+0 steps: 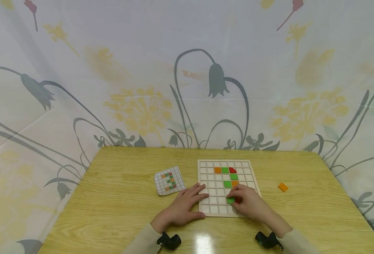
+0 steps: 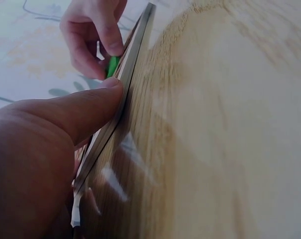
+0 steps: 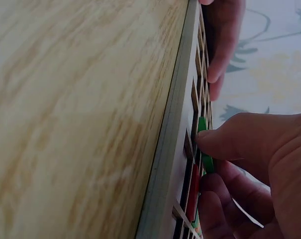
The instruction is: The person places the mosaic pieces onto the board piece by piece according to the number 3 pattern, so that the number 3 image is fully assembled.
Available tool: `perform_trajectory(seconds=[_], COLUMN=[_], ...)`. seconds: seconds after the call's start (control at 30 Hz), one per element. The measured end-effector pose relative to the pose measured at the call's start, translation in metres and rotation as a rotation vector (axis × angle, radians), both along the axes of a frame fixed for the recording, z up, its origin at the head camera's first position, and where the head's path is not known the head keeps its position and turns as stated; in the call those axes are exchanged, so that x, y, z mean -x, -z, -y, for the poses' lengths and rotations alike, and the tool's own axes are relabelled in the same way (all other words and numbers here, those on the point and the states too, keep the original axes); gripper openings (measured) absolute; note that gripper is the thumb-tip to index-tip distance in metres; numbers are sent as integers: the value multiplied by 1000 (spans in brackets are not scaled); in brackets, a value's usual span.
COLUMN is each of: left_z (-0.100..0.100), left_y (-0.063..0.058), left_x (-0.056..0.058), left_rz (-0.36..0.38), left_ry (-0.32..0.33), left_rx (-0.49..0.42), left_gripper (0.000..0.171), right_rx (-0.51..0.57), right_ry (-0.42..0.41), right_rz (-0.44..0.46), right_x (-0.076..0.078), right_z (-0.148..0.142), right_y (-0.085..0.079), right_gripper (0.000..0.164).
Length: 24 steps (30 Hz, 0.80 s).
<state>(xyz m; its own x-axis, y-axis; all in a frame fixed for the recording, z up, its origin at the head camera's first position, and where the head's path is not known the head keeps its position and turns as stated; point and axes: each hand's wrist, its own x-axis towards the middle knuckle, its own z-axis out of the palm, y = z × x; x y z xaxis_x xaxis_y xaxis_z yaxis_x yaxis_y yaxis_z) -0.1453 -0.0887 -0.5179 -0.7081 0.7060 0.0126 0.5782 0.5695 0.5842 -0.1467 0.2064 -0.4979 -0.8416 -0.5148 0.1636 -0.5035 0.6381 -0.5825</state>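
A pale wooden grid board (image 1: pixel 213 209) lies on the table. My right hand (image 1: pixel 250 203) pinches a green square tile (image 1: pixel 230 200) between thumb and fingers, low over the near part of the board. In the right wrist view this green tile (image 3: pixel 207 162) is tilted, with a red tile (image 3: pixel 192 194) in the grid beside it. Resting on the board's left side is my left hand (image 1: pixel 184 207), fingers spread, its thumb at the near left corner. Orange, green and red tiles fill several cells higher up, among them an orange tile (image 1: pixel 217 170) and a red tile (image 1: pixel 232 170).
Left of the board lies a paper card (image 1: pixel 158 188) printed with a grid and coloured cells. A loose orange tile (image 1: pixel 283 187) sits to the right on the wooden table (image 1: pixel 117 197). A flower-patterned curtain (image 1: pixel 142 70) hangs behind the table's far edge.
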Motion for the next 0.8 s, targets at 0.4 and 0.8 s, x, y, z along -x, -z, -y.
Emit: perform_trajectory(seconds=[0.4,0.8], left_z=[-1,-1], left_y=[-1,-1], left_x=[0,-1], left_rz=[-9,-1], left_ry=[-8,-2], left_rx=[13,-3], left_gripper=[63,63], right_rx=[-52,-67], right_ry=[-16,-32], right_rz=[-28,-25], right_x=[0,-1], right_z=[0,0], right_y=[-1,-3], right_gripper=[19,17])
